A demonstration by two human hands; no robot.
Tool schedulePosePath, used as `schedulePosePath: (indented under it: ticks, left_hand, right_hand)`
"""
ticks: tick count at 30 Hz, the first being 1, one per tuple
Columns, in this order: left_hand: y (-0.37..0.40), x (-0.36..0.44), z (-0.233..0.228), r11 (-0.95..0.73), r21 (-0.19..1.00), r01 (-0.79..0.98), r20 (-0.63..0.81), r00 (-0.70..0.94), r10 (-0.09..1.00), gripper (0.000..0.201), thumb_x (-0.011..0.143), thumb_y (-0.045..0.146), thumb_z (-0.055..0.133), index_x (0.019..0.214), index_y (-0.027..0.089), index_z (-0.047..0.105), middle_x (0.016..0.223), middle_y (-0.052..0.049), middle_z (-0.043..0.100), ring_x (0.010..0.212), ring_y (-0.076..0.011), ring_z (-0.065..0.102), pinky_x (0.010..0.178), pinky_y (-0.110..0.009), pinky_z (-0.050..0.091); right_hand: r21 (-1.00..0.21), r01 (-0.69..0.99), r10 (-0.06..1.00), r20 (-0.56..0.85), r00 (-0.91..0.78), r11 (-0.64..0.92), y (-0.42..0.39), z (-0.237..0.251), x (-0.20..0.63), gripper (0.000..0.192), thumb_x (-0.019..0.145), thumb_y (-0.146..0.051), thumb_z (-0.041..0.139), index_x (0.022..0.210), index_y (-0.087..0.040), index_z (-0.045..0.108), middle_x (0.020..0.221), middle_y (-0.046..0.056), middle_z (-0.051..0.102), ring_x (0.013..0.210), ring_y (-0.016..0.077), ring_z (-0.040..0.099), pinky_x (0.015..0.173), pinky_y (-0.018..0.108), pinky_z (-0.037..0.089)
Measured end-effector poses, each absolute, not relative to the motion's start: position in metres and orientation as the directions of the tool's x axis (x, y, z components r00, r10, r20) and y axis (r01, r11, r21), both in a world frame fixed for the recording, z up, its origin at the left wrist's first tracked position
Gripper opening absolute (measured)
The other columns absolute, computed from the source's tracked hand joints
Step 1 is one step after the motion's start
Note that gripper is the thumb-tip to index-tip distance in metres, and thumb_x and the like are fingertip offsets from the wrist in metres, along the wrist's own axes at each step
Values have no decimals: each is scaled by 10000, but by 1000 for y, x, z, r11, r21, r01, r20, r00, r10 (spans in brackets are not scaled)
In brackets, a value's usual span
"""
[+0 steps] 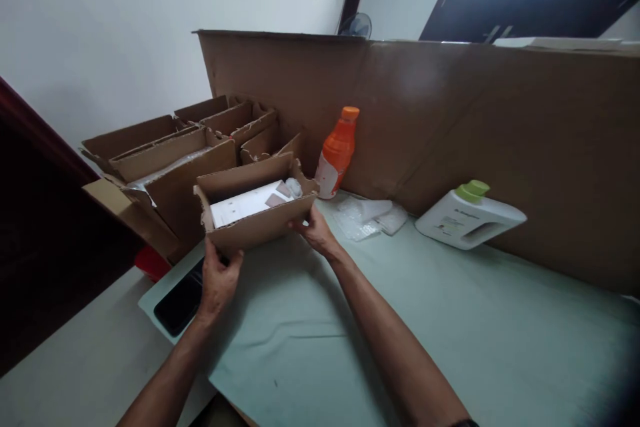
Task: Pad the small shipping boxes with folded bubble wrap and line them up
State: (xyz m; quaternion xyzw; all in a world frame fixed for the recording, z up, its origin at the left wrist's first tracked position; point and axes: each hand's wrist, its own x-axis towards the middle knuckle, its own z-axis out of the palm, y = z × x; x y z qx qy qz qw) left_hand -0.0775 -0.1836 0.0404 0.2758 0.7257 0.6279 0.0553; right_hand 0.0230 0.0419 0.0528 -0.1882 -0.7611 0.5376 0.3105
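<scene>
Between my hands is an open cardboard box (260, 225), raised at the left end of the table. A white piece with brownish patches (245, 205) lies inside it, with a crumpled clear wad (293, 187) at its right end. My left hand (220, 280) grips the box's near left corner, fingers partly hidden beneath it. At the right end, my right hand (315, 230) holds the lower edge, thumb up along the side. Just behind my right hand, an orange bottle (337, 153) leans against the cardboard wall.
Several open cardboard boxes (195, 180) crowd the left back. A tall cardboard panel (450, 113) borders the table's rear. Clear plastic packaging (357, 217) and a white jug with a green cap (465, 217) lie before it. A black phone-like object (177, 303) rests on the green cloth (425, 320).
</scene>
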Motion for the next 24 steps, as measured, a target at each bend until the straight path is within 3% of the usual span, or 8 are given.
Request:
schedulePosePath:
  ticks: [6,13,19,24]
  left_hand:
    - [-186,-78,35,-26,953,301,284,-862,419,879,859,251,666,1596,278,189,1598,-105,384,1456,-264,399,1222,-435,305]
    - [-194,-52,44,24,904,427,370,-810,456,882,854,195,653,1598,327,198,1645,-60,303,1482,-293,354,1253,-496,242]
    - [-199,-44,29,9,884,467,421,-804,420,876,868,165,604,1605,314,155,1659,-74,263,1502,-299,312,1252,-511,247]
    - [-199,-29,17,3,855,518,459,-760,459,892,866,130,568,1609,315,111,1676,-71,208,1528,-289,247,1253,-498,250]
  right_hand:
    - [-955,-137,532,262,-806,263,58,38,-6,827,610,-526,835,1314,-198,553,1341,95,627,1260,299,557,1106,429,419]
    - [-978,-108,570,192,-799,179,56,29,23,705,668,-505,845,1256,-227,573,1313,95,642,1229,298,572,1081,464,450]
    - [-984,-97,564,165,-809,148,50,30,25,687,649,-475,873,1219,-223,585,1298,105,651,1219,295,585,1070,451,465]
    - [-982,-89,551,169,-817,169,58,39,30,739,691,-475,847,1318,-237,537,1378,109,604,1268,290,562,1089,448,450]
